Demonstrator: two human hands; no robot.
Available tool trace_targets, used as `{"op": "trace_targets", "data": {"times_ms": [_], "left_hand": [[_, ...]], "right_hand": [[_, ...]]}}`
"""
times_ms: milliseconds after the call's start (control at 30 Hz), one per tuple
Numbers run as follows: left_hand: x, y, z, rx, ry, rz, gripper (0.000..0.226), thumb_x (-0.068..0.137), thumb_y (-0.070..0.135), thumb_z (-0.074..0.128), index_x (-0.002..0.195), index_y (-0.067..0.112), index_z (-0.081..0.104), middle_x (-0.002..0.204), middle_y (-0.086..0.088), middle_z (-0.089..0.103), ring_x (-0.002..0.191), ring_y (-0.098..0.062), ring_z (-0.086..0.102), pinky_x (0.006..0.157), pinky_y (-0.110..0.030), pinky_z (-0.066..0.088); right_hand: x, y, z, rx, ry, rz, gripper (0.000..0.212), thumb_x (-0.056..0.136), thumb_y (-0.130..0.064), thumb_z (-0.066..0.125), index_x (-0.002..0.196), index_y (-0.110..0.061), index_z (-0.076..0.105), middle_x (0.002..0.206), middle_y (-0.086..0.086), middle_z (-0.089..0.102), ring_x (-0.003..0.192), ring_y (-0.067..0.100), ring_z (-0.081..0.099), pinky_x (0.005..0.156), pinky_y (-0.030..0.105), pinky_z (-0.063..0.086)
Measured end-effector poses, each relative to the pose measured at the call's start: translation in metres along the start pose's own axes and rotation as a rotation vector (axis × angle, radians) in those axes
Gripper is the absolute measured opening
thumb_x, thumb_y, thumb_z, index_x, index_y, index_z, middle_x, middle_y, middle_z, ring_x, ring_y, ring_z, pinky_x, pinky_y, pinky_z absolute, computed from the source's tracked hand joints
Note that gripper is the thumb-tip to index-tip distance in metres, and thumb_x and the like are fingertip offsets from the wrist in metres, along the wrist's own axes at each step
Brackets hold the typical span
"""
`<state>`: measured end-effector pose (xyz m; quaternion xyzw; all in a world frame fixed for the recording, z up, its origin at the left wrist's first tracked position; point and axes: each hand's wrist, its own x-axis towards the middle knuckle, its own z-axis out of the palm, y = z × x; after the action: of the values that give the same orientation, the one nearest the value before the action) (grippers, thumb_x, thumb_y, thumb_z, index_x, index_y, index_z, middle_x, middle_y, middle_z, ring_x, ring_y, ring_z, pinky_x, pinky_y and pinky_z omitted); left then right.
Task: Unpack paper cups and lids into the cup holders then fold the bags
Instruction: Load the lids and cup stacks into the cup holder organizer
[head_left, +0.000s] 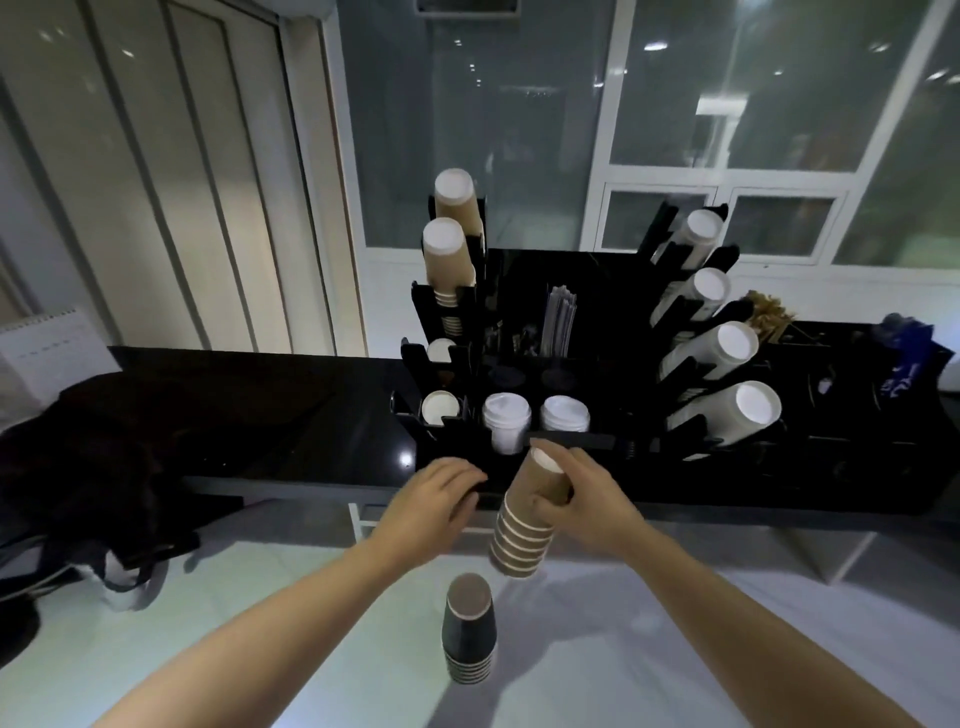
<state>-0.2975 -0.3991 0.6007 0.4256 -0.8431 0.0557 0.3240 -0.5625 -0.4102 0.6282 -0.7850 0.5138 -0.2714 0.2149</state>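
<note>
The black counter (270, 415) spans the middle of the view, carrying the black cup holders (519, 364) at twelve o'clock, their slots partly filled with brown and white cups and lids. A dark bag (104, 467) slumps at nine o'clock. At centre, the right hand (587, 499) has its fingers curled round a nested stack of brown cups (527, 514), held upside down and tilted toward the holder. The left hand (436, 499) rests with relaxed fingers on the holder's front edge. At six o'clock stands a stack of dark cups (468, 629). The paper stack looks light, crushable and liable to slide apart, so grip around its middle, gently.
</note>
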Motion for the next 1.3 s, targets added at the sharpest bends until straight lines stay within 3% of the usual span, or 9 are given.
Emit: {"op": "trace_targets", "data": {"times_ms": [167, 300, 367, 633, 767, 933, 1133, 1300], "left_hand": [[0.058, -0.028, -0.062, 0.074, 0.217, 0.112, 0.024, 0.097, 0.014, 0.062, 0.118, 0.006, 0.070, 0.117, -0.006, 0.068, 0.111, -0.022, 0.062, 0.099, -0.034, 0.050], [0.084, -0.053, -0.097, 0.123, 0.265, 0.055, 0.029, 0.100, 0.017, 0.053, 0.121, 0.005, 0.068, 0.119, -0.007, 0.067, 0.112, -0.023, 0.060, 0.099, -0.034, 0.050], [0.092, -0.068, -0.109, 0.127, 0.258, -0.014, 0.027, 0.099, 0.014, 0.054, 0.122, 0.008, 0.067, 0.121, -0.005, 0.066, 0.113, -0.022, 0.059, 0.097, -0.037, 0.051], [0.106, -0.112, -0.111, 0.118, 0.128, -0.144, 0.035, 0.100, 0.019, 0.054, 0.133, 0.016, 0.062, 0.137, 0.000, 0.058, 0.127, -0.020, 0.053, 0.101, -0.036, 0.049], [0.102, -0.125, -0.098, 0.124, 0.048, -0.138, 0.044, 0.098, 0.019, 0.055, 0.143, 0.016, 0.056, 0.147, -0.005, 0.053, 0.133, -0.024, 0.051, 0.108, -0.038, 0.046], [0.098, -0.146, -0.080, 0.119, -0.028, -0.122, 0.054, 0.100, 0.025, 0.050, 0.153, 0.016, 0.043, 0.158, 0.001, 0.041, 0.144, -0.018, 0.039, 0.113, -0.037, 0.042], [0.097, -0.160, -0.065, 0.082, 0.021, -0.067, 0.055, 0.096, 0.020, 0.055, 0.150, 0.012, 0.046, 0.156, -0.002, 0.043, 0.141, -0.020, 0.043, 0.111, -0.037, 0.044], [0.091, -0.166, -0.056, 0.037, 0.035, -0.063, 0.059, 0.099, 0.023, 0.049, 0.156, 0.016, 0.037, 0.162, 0.004, 0.032, 0.145, -0.013, 0.035, 0.117, -0.025, 0.031]], "right_hand": [[0.052, -0.065, -0.076, 0.022, 0.127, -0.169, 0.073, 0.076, -0.060, 0.063, 0.142, -0.058, 0.033, 0.122, -0.009, 0.054, 0.103, 0.009, 0.057, 0.081, 0.023, 0.050], [0.089, -0.105, -0.113, 0.054, 0.264, -0.244, 0.071, 0.076, -0.054, 0.068, 0.142, -0.051, 0.041, 0.118, -0.009, 0.060, 0.081, -0.009, 0.057, 0.066, 0.007, 0.044], [0.109, -0.119, -0.124, 0.036, 0.338, -0.248, 0.070, 0.078, -0.048, 0.072, 0.141, -0.049, 0.042, 0.112, -0.007, 0.061, 0.078, -0.006, 0.056, 0.066, 0.005, 0.040], [0.180, -0.148, -0.111, 0.066, 0.426, -0.277, 0.070, 0.079, -0.042, 0.076, 0.140, -0.046, 0.043, 0.128, -0.010, 0.055, 0.116, 0.007, 0.052, 0.094, 0.023, 0.043], [0.205, -0.154, -0.090, 0.009, 0.403, -0.279, 0.072, 0.081, -0.043, 0.075, 0.142, -0.048, 0.037, 0.129, -0.004, 0.053, 0.115, 0.011, 0.050, 0.092, 0.027, 0.040], [0.224, -0.149, -0.063, -0.116, 0.299, -0.280, 0.072, 0.083, -0.040, 0.074, 0.143, -0.049, 0.035, 0.128, -0.002, 0.048, 0.111, 0.018, 0.052, 0.088, 0.029, 0.042], [0.242, -0.133, -0.030, -0.214, 0.226, -0.248, 0.074, 0.083, -0.035, 0.076, 0.142, -0.049, 0.034, 0.129, -0.003, 0.045, 0.108, 0.019, 0.053, 0.090, 0.028, 0.045], [0.252, -0.117, -0.006, -0.282, 0.150, -0.233, 0.077, 0.080, -0.028, 0.079, 0.143, -0.044, 0.038, 0.140, -0.005, 0.042, 0.121, 0.021, 0.049, 0.098, 0.032, 0.046]]}}
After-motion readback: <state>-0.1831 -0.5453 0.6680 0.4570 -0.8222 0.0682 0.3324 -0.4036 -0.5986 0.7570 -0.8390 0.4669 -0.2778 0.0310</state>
